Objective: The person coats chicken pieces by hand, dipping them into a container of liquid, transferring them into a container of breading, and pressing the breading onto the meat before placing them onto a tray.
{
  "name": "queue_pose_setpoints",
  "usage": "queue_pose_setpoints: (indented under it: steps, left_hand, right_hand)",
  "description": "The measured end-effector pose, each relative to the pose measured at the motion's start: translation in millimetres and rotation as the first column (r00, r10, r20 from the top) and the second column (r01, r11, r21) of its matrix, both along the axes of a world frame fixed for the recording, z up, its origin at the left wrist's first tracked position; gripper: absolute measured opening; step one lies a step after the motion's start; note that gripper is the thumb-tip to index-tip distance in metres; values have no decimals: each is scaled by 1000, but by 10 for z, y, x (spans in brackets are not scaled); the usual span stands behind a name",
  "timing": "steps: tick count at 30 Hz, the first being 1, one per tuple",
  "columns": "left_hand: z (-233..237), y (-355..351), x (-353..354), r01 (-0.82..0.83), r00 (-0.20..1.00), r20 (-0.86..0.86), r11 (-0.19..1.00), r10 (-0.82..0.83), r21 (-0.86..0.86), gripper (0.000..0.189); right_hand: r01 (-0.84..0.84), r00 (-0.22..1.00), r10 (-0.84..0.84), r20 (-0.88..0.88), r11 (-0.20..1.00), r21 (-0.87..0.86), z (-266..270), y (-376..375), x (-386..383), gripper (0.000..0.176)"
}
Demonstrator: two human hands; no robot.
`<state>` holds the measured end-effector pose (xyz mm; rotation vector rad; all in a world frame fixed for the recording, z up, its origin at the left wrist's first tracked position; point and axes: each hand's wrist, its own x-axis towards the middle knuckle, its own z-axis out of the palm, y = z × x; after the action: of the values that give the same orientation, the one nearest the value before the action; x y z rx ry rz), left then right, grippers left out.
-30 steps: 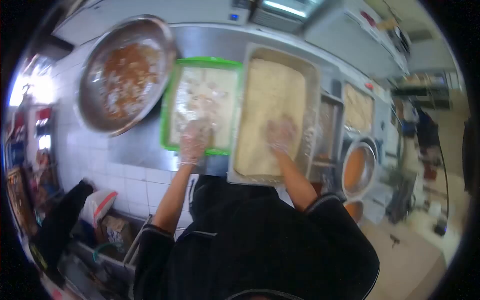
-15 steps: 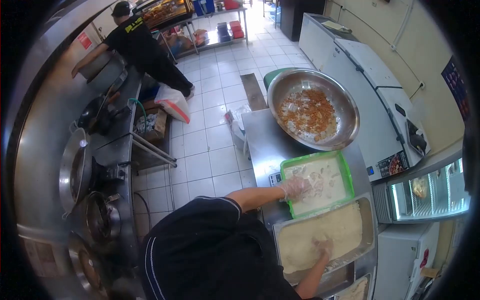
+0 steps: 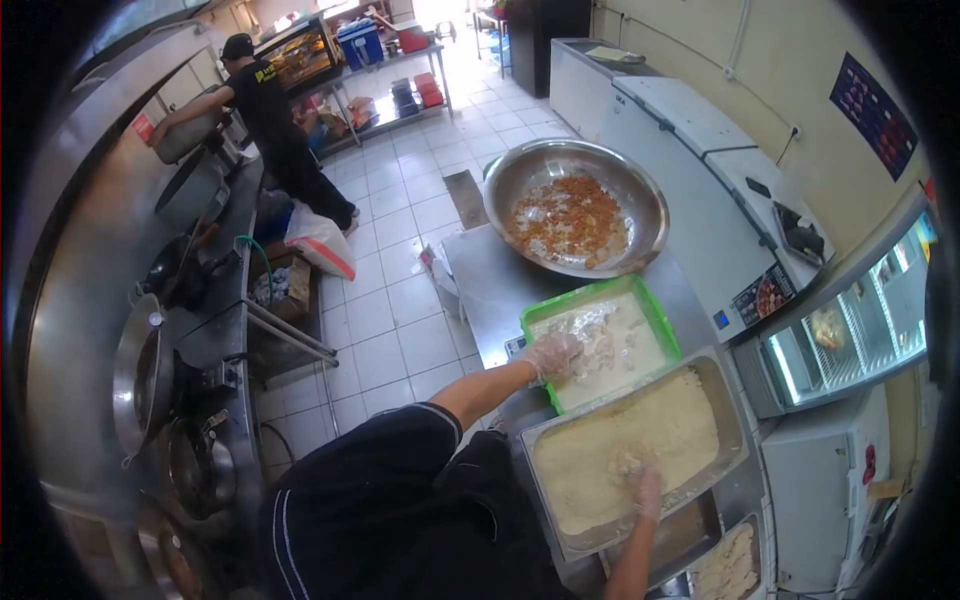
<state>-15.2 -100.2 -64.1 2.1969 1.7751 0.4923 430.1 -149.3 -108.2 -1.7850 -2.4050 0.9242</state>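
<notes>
My left hand (image 3: 552,356), in a clear plastic glove, is at the left side of the green tray (image 3: 664,326), over pale liquid with lumpy pieces (image 3: 597,345) in it. Whether its fingers hold a piece is too small to tell. Gloved too, my right hand (image 3: 646,488) touches the pale flour (image 3: 590,470) in the large metal pan (image 3: 738,432). A small coated lump (image 3: 628,462) lies by its fingertips, which are too blurred to read.
Behind the green tray stands a big steel bowl (image 3: 655,190) with orange-brown bits. Another pan of pale pieces (image 3: 728,570) is at the lower right. A person (image 3: 268,110) works at the stove counter on the left, near woks (image 3: 140,365). Chest freezers (image 3: 690,140) line the right wall.
The view has shifted, so the table appears further left. A coated lump now shows beside my right hand's fingertips. At the left, the other person's arm still reaches to the pots.
</notes>
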Motion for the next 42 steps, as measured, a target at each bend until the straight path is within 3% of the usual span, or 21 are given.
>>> queue_pose_setpoints:
  steps: [4, 5, 6, 7, 9, 10, 11, 13, 17, 20, 22, 23, 25, 28, 30, 32, 33, 35, 36, 40, 42]
  left_hand:
    - [-429, 85, -75, 179, 970, -215, 936, -116, 302, 24]
    - [-732, 111, -174, 211, 953, -278, 926, -123, 313, 25]
    - [-1040, 155, -280, 244, 932, -339, 914, -129, 324, 26]
    - [-1349, 211, -382, 277, 908, -398, 901, -131, 334, 27]
    - [-1208, 139, -484, 179, 970, -210, 947, -124, 268, 26]
    - [-1132, 90, -521, 131, 988, -112, 963, -107, 234, 26]
    - [-968, 169, -445, 164, 955, -285, 949, -84, 269, 31]
    - [-122, 32, -32, 133, 987, -110, 976, -115, 174, 32]
    - [-175, 57, -120, 53, 997, -68, 991, -45, 122, 30]
    - [-500, 120, -422, 275, 917, -360, 926, -173, 257, 31]
    - [-741, 197, -558, 269, 906, -378, 948, -189, 171, 30]
    - [-772, 255, -624, 518, 776, -588, 760, -226, 392, 29]
    - [-185, 94, -233, 154, 974, -173, 988, -147, 29, 33]
    - [-86, 81, -165, 187, 973, -142, 982, -181, 31, 34]
    - [103, -2, 72, 18, 988, -151, 999, -22, -29, 33]
    - [31, 47, 58, 71, 991, -120, 997, -67, 29, 34]
    - [20, 38, 21, 95, 990, -114, 994, -88, 51, 35]
    - [95, -15, 73, 82, 983, -166, 996, -76, 32, 34]
    - [121, 16, 168, 72, 981, -184, 997, -65, 31, 33]
    - [46, 108, 127, 182, 972, -152, 983, -181, -11, 27]
    - [153, 33, 230, 71, 986, -143, 989, -90, -130, 27]
  right_hand:
    - [8, 997, 2, -77, 992, 126, 164, -148, 96, 53]
    - [-6, 998, -1, 61, 994, 112, -149, -120, 210, 52]
    - [58, 978, -22, -207, 984, 167, 53, -278, 190, 50]
    - [56, 995, -45, -85, 988, 141, 390, -399, 41, 48]
    - [122, 952, -11, -305, 929, 349, 405, -484, 58, 45]
    - [123, 959, -23, -281, 932, 341, 466, -417, 18, 42]
    - [197, 914, -87, -396, 949, 246, 834, -409, -73, 40]
    - [241, 888, -95, -450, 930, 278, 1395, -416, -163, 37]
    - [319, 860, -229, -456, 939, 130, 1635, -365, -140, 38]
    - [356, 799, -367, -476, 927, -116, 1772, -341, 33, 40]
    - [386, 830, -311, -463, 919, 76, 1735, -355, 363, 40]
    - [413, 846, -311, -434, 896, 164, 1777, -371, 549, 40]
    - [470, 862, -372, -345, 842, 264, 2076, -515, 798, 40]
    - [588, 737, -361, -571, 759, 280, 1795, -564, 1673, 42]
    - [642, 747, -498, -441, 714, 281, 1935, -701, 2244, 42]
    - [503, 857, -477, -197, 687, 525, 1824, -849, 2985, 41]
    - [662, 718, -469, -514, 688, 297, 1636, -926, 3418, 42]
    - [708, 701, -562, -440, 624, 331, 1560, -1190, 3866, 45]
    - [537, 758, -651, -42, 587, 605, 1689, -1302, 4013, 46]
    - [526, 772, -584, 251, 809, 265, 1650, -1571, 5043, 54]
    - [522, 807, -524, 274, 849, 86, 1548, -1683, 5453, 55]
